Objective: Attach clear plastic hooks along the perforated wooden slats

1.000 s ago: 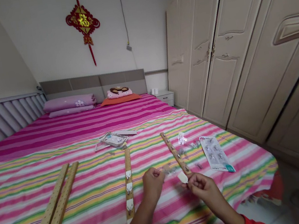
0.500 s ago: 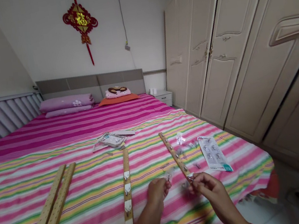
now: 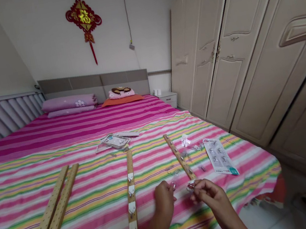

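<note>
My left hand [image 3: 165,199] is closed, with a small shiny metal hook [image 3: 173,185] at its fingertips. To its right, my right hand [image 3: 211,194] pinches another small hook with a white edge [image 3: 191,184] at the near end of a wooden strip [image 3: 180,159]. Several small metal hooks run along that strip; whether the pinched one touches the wood I cannot tell. A bit of clear plastic [image 3: 177,172] lies just beyond my left hand. Left of my hands is a second perforated wooden strip [image 3: 129,170] bearing several white hooks [image 3: 132,207].
Two longer perforated wooden strips [image 3: 54,211] lie side by side at the left. A blister card of hooks [image 3: 220,156] and small clear scraps [image 3: 185,140] are at the right. Opened packaging [image 3: 115,141] rests farther back on the striped bedspread [image 3: 95,188]. Wardrobes [image 3: 220,59] line the right side.
The clear plastic at my left fingertips has come away onto the bedspread, leaving the hook there. My right hand has shifted slightly left with its hook.
</note>
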Available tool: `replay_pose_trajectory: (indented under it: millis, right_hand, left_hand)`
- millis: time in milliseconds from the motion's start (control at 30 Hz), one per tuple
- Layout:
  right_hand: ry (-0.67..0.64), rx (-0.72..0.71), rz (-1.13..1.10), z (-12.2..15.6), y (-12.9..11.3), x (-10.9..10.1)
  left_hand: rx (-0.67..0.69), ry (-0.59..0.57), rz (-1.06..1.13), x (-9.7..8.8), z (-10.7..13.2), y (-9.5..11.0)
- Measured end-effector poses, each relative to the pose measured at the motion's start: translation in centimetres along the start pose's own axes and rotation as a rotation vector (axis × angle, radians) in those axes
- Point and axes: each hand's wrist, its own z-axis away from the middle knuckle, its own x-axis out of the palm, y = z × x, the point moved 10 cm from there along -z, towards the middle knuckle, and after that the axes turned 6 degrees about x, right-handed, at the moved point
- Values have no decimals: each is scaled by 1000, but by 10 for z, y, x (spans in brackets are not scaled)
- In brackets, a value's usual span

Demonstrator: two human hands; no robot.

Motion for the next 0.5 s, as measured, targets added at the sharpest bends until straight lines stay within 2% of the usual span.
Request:
replay_pose_trajectory:
  millis: [200, 500]
  right_hand:
    - [7, 13, -4, 0, 6, 4]
    - [1, 28, -45, -1, 7, 9]
  left_hand:
    - [41, -13, -107, -2, -4, 4]
    - [31, 38, -187, -11, -6, 1]
